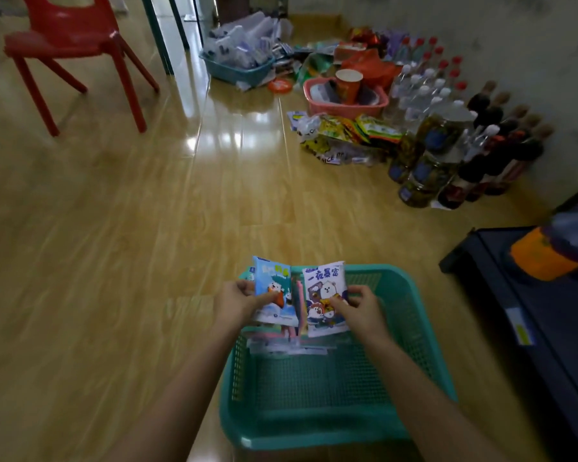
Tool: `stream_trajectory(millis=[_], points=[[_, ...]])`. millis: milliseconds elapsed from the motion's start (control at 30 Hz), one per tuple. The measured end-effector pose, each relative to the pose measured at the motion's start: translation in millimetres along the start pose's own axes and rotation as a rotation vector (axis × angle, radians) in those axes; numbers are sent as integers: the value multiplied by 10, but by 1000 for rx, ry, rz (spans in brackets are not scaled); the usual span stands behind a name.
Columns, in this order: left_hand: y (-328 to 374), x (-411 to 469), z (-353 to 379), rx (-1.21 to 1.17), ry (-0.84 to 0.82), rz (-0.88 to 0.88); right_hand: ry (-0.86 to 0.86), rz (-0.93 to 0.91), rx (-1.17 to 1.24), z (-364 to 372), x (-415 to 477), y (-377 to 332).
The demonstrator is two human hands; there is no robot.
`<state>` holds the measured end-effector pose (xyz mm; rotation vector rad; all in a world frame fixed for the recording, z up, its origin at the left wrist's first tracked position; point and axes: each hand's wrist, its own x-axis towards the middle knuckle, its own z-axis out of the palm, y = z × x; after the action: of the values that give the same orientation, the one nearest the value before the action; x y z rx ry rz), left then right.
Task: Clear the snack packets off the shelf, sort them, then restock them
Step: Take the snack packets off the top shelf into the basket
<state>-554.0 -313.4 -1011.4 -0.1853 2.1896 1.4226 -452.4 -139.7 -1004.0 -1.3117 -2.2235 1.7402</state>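
Wood-look floor (114, 261) carries a teal basket (414, 295). Your left hand (237, 303) pinches a blue packet (274, 288), your right hand (361, 306) a white packet (326, 288), both fanned above the basket's stack, apparently for sorting by design.

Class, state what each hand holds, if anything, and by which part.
Left hand pinches the blue packet by its left edge; right hand pinches the white packet by its right edge.

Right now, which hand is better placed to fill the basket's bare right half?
Right, likely. The right hand pinches the purple packet nearest the bare right mesh of the teal basket; the left hand holds the blue packet over the far-left corner.
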Motion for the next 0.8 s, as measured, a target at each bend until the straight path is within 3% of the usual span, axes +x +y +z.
stream_trajectory(millis=[200,400,500,633,800], points=[[-143,-61,140,221,243,194,103,-118,-93,134,63,125],[-203,-91,185,-14,369,219,112,-87,-58,155,75,233],[-325,-40,214,116,372,156,73,-76,-108,159,111,285],[-391,-44,226,417,363,234,73,-105,-50,129,125,282],[-352,-71,164,529,348,274,87,-127,-26,143,97,291]])
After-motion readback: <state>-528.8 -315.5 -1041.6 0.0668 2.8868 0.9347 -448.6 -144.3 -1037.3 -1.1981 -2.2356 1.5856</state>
